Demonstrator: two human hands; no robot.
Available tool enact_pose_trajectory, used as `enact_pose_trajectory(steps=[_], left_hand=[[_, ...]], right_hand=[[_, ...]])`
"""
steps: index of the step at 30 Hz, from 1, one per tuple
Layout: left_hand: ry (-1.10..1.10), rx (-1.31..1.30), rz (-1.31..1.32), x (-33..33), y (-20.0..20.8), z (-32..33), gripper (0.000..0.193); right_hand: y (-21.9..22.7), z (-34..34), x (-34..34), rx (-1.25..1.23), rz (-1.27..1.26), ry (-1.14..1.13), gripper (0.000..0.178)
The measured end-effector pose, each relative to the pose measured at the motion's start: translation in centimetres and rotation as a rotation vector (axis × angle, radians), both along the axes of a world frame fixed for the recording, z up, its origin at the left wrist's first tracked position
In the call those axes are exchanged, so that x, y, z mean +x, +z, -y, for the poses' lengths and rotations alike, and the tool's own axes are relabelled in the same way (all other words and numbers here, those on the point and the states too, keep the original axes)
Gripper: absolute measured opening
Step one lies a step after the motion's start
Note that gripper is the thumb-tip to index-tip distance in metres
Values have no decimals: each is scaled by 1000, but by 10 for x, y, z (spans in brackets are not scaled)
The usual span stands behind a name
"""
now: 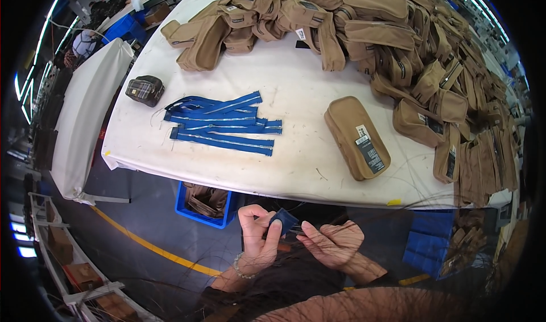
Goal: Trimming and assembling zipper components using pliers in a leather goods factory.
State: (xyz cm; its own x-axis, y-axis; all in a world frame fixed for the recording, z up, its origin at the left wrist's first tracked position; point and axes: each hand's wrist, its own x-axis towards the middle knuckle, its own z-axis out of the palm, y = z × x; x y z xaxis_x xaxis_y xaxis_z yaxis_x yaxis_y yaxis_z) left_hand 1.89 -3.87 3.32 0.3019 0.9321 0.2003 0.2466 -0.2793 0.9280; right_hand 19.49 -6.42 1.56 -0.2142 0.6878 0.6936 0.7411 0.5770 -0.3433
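Below the near edge of the white cloth-covered counter (296,89), both hands meet over the person's lap, well clear of the work surface. The left hand (257,239) has its grip closed on a small dark blue fabric piece (284,219), thumb and forefinger pinching its near end so that the rest juts free toward the other hand. The right hand (333,243) has its fingertips drawn together at the piece's lower right edge, where a thin dark strand, hard to make out, seems to run off; whether those fingers pinch the fabric or only that strand I cannot tell. Holding it low and close to the body probably keeps the small item steady and near the eyes for fine finger work.

The piece's long axis appears to run from upper left to lower right, tilted down toward the right hand, though much of it is hidden by fingers.

On the counter lies a loose sheaf of bright blue zipper tapes (222,126), laid roughly parallel, long axes left to right, within reach. A single tan fabric pouch (357,138) lies apart from the big heap of tan fabric pouches (398,32) along the far and right edges. A small plaid pouch (145,90) sits near the left edge, and a blue plastic crate (206,203) stands under the counter.
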Motion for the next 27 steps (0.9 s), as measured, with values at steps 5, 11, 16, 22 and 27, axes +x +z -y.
enact_pose_trajectory(steps=[5,11,16,22,27], left_hand=[[12,-169,308,2,-12,5,27],[19,-170,178,3,-9,3,26],[52,-212,401,7,-14,6,26],[38,-215,432,7,-14,6,26],[21,-206,426,8,-15,6,27]], right_hand=[[2,2,1,-26,52,28,34],[0,1,4,-16,134,28,32],[1,0,-3,-32,-20,-15,35],[-1,2,-2,-34,-15,6,34],[1,2,3,14,53,8,30]])
